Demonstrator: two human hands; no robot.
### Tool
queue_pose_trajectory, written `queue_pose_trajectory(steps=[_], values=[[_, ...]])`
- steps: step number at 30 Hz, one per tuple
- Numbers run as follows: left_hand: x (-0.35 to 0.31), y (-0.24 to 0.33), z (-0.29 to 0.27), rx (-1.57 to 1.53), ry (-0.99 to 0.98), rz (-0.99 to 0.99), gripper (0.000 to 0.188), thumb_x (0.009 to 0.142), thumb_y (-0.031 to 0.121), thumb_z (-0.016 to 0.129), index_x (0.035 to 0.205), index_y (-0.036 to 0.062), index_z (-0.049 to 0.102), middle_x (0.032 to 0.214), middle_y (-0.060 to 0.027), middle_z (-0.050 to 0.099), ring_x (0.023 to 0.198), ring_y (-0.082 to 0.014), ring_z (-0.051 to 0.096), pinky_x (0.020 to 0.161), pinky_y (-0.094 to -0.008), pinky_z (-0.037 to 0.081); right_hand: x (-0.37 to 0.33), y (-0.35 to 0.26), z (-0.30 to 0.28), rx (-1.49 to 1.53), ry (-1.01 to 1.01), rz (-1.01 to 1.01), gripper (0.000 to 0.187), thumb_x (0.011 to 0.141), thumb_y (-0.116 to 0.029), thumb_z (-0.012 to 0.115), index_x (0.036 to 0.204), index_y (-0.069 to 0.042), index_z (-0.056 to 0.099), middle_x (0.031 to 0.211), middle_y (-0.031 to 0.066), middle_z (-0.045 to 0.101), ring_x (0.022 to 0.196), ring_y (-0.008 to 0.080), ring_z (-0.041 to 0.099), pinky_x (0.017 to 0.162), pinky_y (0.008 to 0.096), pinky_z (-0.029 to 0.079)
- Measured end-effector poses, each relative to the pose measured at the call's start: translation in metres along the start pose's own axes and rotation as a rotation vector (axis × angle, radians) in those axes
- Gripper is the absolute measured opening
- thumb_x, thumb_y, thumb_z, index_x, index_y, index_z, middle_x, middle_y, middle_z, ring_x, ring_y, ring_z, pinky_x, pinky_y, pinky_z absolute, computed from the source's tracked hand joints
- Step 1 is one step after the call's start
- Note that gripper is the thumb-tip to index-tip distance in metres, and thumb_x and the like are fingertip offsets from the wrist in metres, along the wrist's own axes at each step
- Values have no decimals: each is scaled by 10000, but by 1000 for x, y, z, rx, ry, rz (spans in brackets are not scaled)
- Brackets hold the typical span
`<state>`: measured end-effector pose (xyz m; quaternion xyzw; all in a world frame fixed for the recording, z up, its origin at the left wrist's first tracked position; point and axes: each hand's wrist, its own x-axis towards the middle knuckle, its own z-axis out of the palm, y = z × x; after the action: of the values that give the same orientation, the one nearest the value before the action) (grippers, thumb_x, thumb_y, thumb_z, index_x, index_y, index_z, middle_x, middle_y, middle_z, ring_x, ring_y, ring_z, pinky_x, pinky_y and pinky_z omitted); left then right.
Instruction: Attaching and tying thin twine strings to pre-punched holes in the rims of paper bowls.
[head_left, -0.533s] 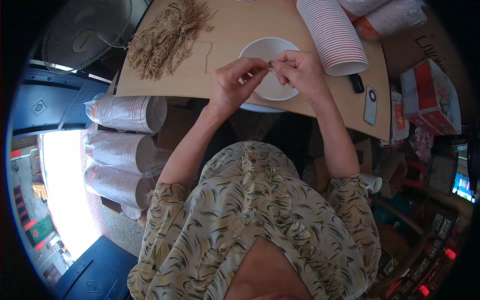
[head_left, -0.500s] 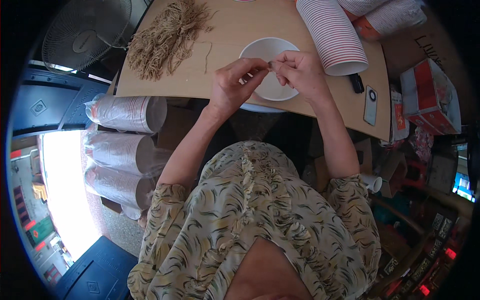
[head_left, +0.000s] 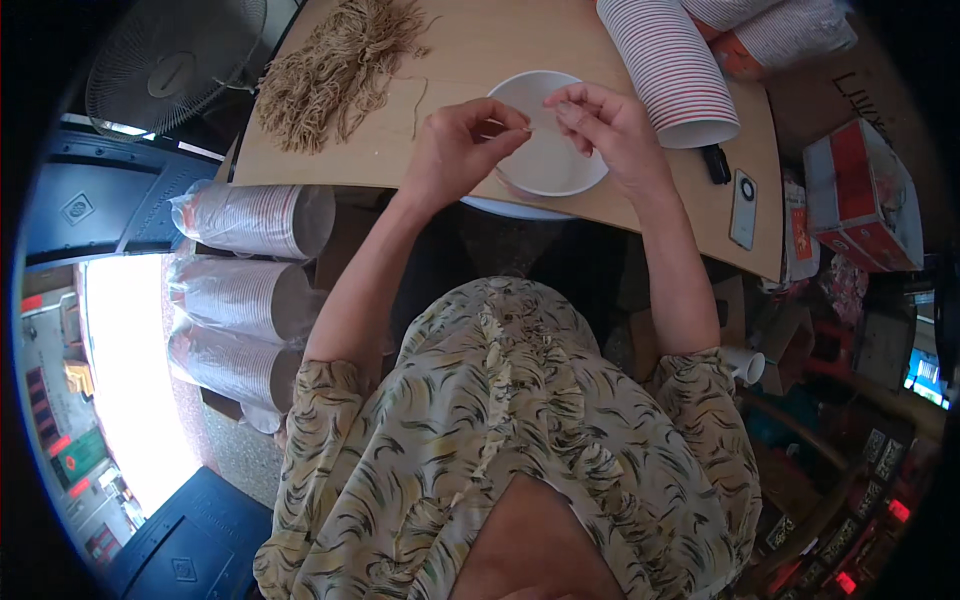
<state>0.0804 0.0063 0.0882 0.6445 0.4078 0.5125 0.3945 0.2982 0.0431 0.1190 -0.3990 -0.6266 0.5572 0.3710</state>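
Note:
My left hand (head_left: 455, 150) is held over the near left rim of a white paper bowl (head_left: 555, 165), thumb and forefinger pinched on a tiny pale bit too small to name. Above the bowl's right side is my right hand (head_left: 620, 135), its thumb and forefinger drawn together; whether anything lies between them is too small to see. A gap separates the two hands. To the left, a tangled heap of tan, stringy strands (head_left: 335, 75) lies on the wooden table (head_left: 460, 60), with one loose strand (head_left: 418, 108) beside it.
A long stack of nested paper bowls (head_left: 670, 75) lies on the table's right side, with a phone (head_left: 743, 210) and a black object (head_left: 715, 163) near it. Wrapped bowl stacks (head_left: 250, 300) sit left below the table edge. A fan (head_left: 170, 75) stands far left, an open carton (head_left: 860, 195) right.
My hands have come apart from where their fingertips met above the bowl. The left has moved slightly left, the right slightly right. The bowl appears shifted a little.

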Motion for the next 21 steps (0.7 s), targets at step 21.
queue_pose_trajectory(steps=[21], values=[[4,3,-6,-440,-121,-473,175,938,104,718,1058,-23,725,929,-73,738,825,-130,719,734,-223,576,-28,16,41,-564,321,-415,109,856,-36,743,956,-2,713,847,77,694,781,184,673,716,303,536]])
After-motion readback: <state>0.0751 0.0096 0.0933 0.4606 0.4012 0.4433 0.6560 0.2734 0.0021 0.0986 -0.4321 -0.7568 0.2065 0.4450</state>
